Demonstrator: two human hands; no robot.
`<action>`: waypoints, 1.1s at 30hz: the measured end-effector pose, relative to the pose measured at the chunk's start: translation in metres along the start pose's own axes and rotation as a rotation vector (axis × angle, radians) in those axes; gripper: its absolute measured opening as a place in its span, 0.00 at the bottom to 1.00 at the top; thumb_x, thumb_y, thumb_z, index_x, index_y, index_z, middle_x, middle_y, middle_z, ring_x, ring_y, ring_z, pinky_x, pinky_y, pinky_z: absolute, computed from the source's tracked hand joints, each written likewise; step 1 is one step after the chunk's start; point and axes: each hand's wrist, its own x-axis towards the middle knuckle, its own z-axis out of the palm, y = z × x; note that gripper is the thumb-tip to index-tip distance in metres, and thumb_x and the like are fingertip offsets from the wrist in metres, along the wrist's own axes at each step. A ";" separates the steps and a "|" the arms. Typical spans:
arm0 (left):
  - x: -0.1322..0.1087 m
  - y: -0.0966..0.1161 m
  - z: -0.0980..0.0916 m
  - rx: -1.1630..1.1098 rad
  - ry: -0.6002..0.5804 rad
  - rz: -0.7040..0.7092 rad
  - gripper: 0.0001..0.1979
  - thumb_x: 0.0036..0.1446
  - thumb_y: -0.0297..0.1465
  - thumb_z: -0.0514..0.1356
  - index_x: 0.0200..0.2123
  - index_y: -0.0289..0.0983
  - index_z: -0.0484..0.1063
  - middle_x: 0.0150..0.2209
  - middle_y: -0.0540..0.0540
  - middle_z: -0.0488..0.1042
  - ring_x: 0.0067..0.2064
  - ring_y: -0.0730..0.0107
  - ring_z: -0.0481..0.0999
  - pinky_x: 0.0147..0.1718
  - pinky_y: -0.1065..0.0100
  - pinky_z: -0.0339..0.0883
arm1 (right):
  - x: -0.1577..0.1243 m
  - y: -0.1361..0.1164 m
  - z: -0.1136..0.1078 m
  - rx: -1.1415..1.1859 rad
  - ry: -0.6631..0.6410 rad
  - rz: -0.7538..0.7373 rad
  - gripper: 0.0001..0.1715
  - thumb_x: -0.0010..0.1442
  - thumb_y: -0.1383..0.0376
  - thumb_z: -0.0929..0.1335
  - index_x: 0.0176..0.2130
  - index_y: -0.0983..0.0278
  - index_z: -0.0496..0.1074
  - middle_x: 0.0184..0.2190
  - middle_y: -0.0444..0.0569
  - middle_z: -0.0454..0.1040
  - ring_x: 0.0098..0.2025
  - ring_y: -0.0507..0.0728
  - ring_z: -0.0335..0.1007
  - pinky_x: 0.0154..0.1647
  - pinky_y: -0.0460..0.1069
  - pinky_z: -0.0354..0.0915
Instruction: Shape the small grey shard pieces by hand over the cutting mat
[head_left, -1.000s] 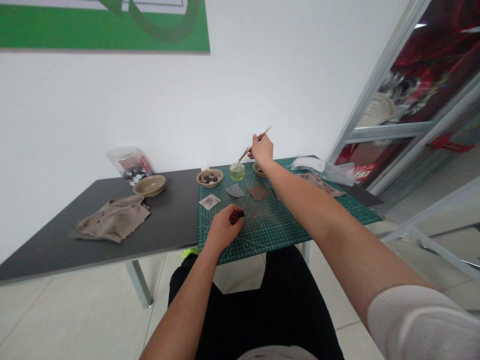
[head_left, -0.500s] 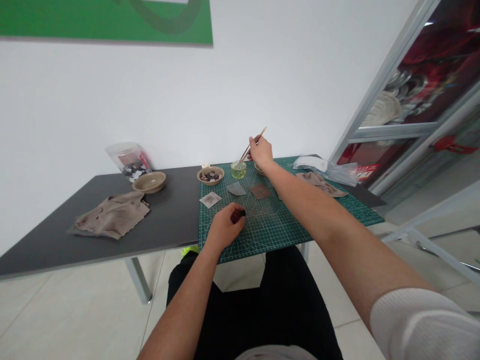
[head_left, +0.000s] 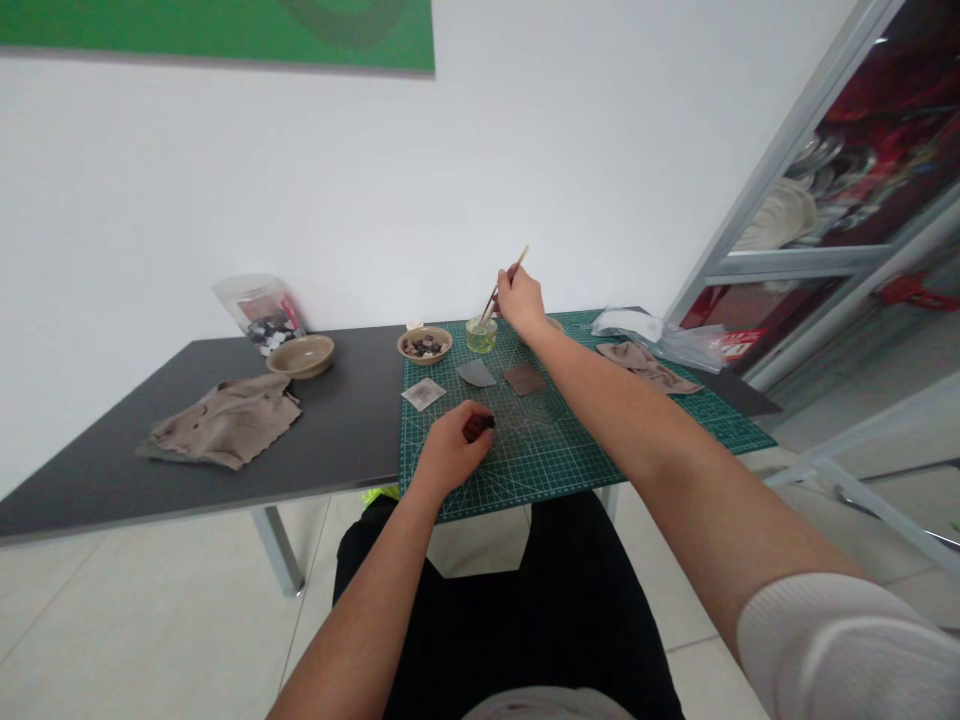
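My right hand (head_left: 521,300) is closed round a thin wooden stick, perhaps a brush (head_left: 523,256), whose lower end is in a small clear cup of yellowish-green liquid (head_left: 481,337). Over the front of the green cutting mat (head_left: 525,465), my left hand (head_left: 455,447) pinches a small dark piece (head_left: 487,422), mostly hidden by the fingers. Beyond that hand lie a pale speckled square (head_left: 424,394), a grey sheet piece (head_left: 477,374) and a brown square (head_left: 523,379). A bowl of small dark and light pieces (head_left: 424,346) stands left of the cup.
On the dark table (head_left: 352,430) at left are a crumpled brown cloth (head_left: 225,420), a shallow bowl (head_left: 301,356) and a tilted clear jar (head_left: 259,312). Another brown cloth (head_left: 646,366) and a plastic bag (head_left: 675,335) lie at right. A second bowl (head_left: 555,324) is partly behind my right arm.
The view has shifted slightly. My right hand still has the stick in the cup, with the stick a little lower, and my left hand keeps its pinch on the dark piece.
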 end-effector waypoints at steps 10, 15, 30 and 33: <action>0.000 -0.001 0.000 0.005 -0.001 -0.001 0.10 0.53 0.28 0.59 0.40 0.38 0.72 0.31 0.51 0.75 0.32 0.72 0.73 0.33 0.69 0.67 | -0.001 -0.001 -0.010 0.029 -0.016 -0.014 0.25 0.68 0.49 0.59 0.53 0.63 0.65 0.28 0.49 0.75 0.34 0.59 0.77 0.36 0.53 0.73; 0.000 -0.002 0.001 0.009 0.003 0.003 0.10 0.54 0.28 0.59 0.40 0.39 0.72 0.31 0.51 0.74 0.32 0.72 0.73 0.33 0.69 0.67 | -0.004 0.004 -0.002 0.072 -0.059 0.037 0.22 0.67 0.49 0.62 0.48 0.63 0.66 0.26 0.48 0.74 0.29 0.59 0.77 0.31 0.53 0.75; 0.000 0.000 -0.002 -0.039 0.001 -0.014 0.09 0.53 0.28 0.60 0.40 0.38 0.72 0.30 0.51 0.74 0.31 0.73 0.73 0.32 0.69 0.67 | -0.013 0.011 0.014 0.190 -0.199 0.159 0.17 0.67 0.52 0.63 0.47 0.62 0.63 0.25 0.46 0.75 0.24 0.55 0.75 0.25 0.50 0.74; 0.000 -0.001 -0.003 -0.039 0.003 -0.007 0.10 0.53 0.28 0.59 0.40 0.38 0.72 0.31 0.51 0.75 0.32 0.73 0.73 0.33 0.69 0.67 | -0.009 0.005 0.014 0.241 -0.128 0.141 0.19 0.68 0.52 0.61 0.50 0.62 0.63 0.26 0.46 0.75 0.26 0.55 0.76 0.27 0.49 0.75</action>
